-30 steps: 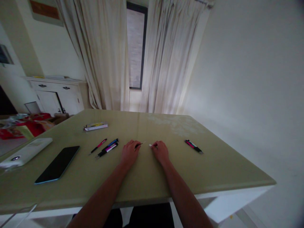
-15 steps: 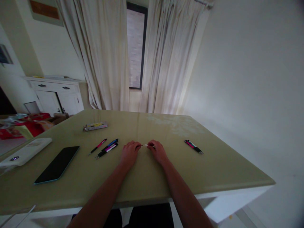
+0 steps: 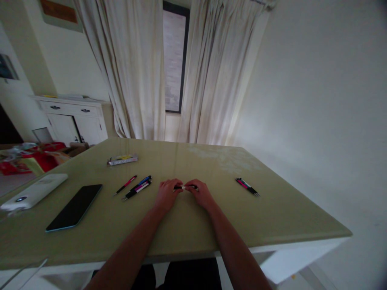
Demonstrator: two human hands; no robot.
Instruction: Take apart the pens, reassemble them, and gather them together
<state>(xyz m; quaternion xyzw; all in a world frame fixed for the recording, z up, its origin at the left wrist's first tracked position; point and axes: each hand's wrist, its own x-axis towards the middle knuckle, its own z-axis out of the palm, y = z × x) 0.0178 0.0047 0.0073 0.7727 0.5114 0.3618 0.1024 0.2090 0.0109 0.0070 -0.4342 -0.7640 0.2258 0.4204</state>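
My left hand (image 3: 167, 195) and my right hand (image 3: 200, 192) meet near the middle of the table, fingers pinched on a small black and white pen (image 3: 183, 187) lying crosswise between them. Left of my left hand are several pens (image 3: 137, 188) with blue, purple and black parts, side by side. A red and black pen (image 3: 126, 184) lies just beyond them. Further to the right of my right hand rest pens (image 3: 247, 187) with green, red and black parts. My fingers cover both ends of the held pen.
A black phone (image 3: 75, 207) and a white device (image 3: 36, 191) lie on the left of the greenish table (image 3: 272, 219). A small open box (image 3: 122, 160) with something yellow sits at the back left. White cables (image 3: 33, 274) cross the near left corner.
My fingertips have drawn closer together, and the thin piece that was between them now shows as a black and white pen. The view has shifted slightly.
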